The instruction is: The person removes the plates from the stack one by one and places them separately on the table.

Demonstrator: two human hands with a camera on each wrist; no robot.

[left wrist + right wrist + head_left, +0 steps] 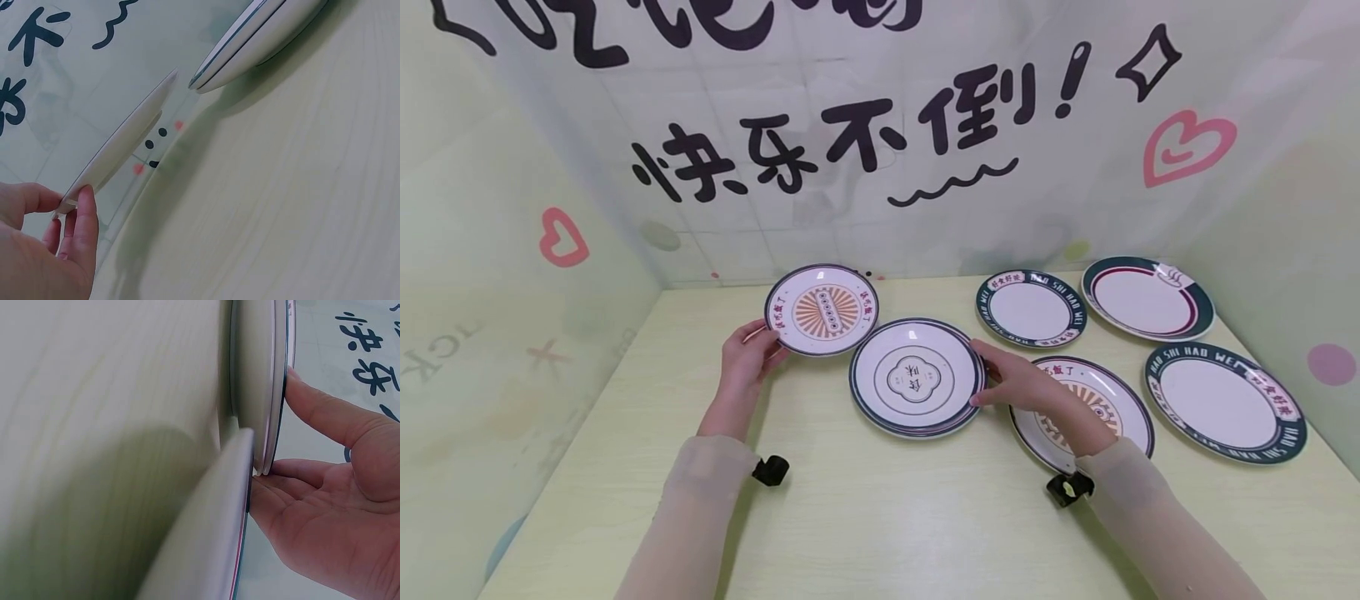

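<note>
My left hand [748, 357] pinches the lower left rim of a white plate [822, 310] with an orange sunburst in its middle. In the left wrist view this plate [122, 150] is tilted and raised off the table, thumb on one face and fingers on the other. Right beside it lies a small stack of plates [917, 379], the top one bearing a flower-shaped emblem. My right hand [1018, 383] holds that stack's right rim between thumb and fingers, as the right wrist view shows at the stacked rims [269, 394]. Its forearm partly hides another sunburst plate [1123, 400].
To the right lie a small green-rimmed plate [1032, 308], a larger plate with a green and red rim [1150, 298] and a lettered green-rimmed plate [1225, 404]. A printed cloth wall [850, 225] stands behind the pale wooden table [880, 517], with side walls left and right.
</note>
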